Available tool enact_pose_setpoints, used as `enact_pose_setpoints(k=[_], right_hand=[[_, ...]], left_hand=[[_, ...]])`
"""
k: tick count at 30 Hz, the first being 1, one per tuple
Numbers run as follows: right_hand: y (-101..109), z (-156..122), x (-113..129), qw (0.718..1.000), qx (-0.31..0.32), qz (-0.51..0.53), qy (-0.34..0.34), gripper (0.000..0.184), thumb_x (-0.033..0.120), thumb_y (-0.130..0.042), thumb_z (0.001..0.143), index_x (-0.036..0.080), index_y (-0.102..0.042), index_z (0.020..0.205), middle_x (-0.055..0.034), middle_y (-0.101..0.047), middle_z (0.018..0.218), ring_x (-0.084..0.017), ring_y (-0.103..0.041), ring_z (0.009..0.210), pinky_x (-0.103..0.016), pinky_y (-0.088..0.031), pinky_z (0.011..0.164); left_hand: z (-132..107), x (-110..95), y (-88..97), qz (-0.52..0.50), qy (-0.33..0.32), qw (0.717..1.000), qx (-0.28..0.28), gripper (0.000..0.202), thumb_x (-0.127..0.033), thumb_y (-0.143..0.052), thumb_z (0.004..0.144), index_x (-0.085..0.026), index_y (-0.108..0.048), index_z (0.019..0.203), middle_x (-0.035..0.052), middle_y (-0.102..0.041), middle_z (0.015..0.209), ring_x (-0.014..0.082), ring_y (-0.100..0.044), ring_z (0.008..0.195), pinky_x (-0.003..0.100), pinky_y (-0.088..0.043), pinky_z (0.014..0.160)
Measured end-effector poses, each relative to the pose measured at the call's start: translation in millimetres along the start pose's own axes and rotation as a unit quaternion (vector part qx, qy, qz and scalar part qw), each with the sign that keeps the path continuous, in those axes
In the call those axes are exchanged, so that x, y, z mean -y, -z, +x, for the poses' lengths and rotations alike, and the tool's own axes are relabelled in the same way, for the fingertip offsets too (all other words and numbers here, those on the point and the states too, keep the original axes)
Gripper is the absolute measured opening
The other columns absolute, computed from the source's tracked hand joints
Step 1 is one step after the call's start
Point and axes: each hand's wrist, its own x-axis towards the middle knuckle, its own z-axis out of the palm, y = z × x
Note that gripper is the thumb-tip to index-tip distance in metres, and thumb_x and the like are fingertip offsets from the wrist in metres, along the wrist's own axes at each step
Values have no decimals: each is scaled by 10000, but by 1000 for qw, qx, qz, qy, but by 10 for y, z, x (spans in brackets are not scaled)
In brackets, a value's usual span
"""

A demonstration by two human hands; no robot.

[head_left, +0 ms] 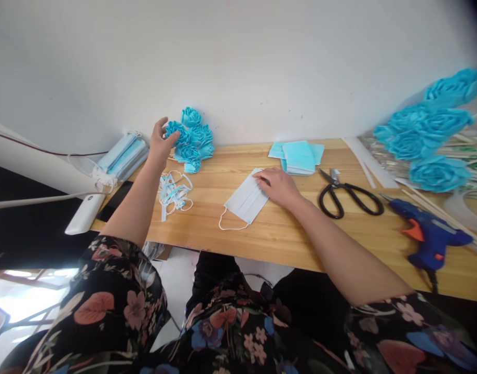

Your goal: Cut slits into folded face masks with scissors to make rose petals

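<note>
My left hand (160,139) is at the back of the table, thumb and fingers curved around the side of a blue fabric rose (176,131). That rose belongs to a bunch of several similar roses (201,134) leaning against the wall. Near the middle, a pale face mask (246,200) lies flat, its ear loop towards me. My right hand (279,186) has its fingertips closed at the mask's upper right edge. Cut ear loops and strips (175,192) lie in a tangle between the roses and the mask.
Folded blue mask pieces (300,156) lie at the back. Black-handled scissors (335,192) and a blue glue gun (428,228) are at right, near more blue roses (421,130). Stacked masks (123,156) and a white power strip (84,214) are at left, beside a dark phone-like slab (116,202).
</note>
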Motion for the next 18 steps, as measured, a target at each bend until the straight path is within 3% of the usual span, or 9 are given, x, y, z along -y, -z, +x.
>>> enact_pose_setpoints(k=[3,7,11,18], right_hand=[[4,0,6,1000,1,2,-2,332,186,-497,992,171,-771,1179,-99,-791,1206,-289,-693,1121,-412,-491,1002],[16,0,28,1000,4,0,-3,334,184,-497,992,166,-774,1178,-105,-791,1202,-291,-691,1123,-418,-490,1007],[18,2,40,1000,-3,-1,0,328,171,-501,986,190,-776,1165,-94,-797,1187,-283,-694,1103,-419,-495,997],[17,7,35,1000,-1,0,6,333,161,-504,976,199,-780,1160,-94,-794,1187,-277,-694,1116,-414,-499,1003]], left_hand=[[-13,-12,15,-9,69,998,3,778,-557,-817,777,-289,-518,1443,154,-565,1376,331,-622,1260,518,-575,992],[-34,-58,34,-29,101,994,-9,726,-558,-781,811,-330,-509,1444,137,-551,1415,302,-656,1185,490,-592,962],[-23,-72,50,-54,120,991,-22,673,-582,-758,830,-335,-523,1410,103,-598,1380,272,-649,1169,444,-590,939],[-27,-42,98,-53,112,991,-44,562,-643,-521,983,-321,-469,1440,44,-635,1324,214,-622,1198,395,-527,958]])
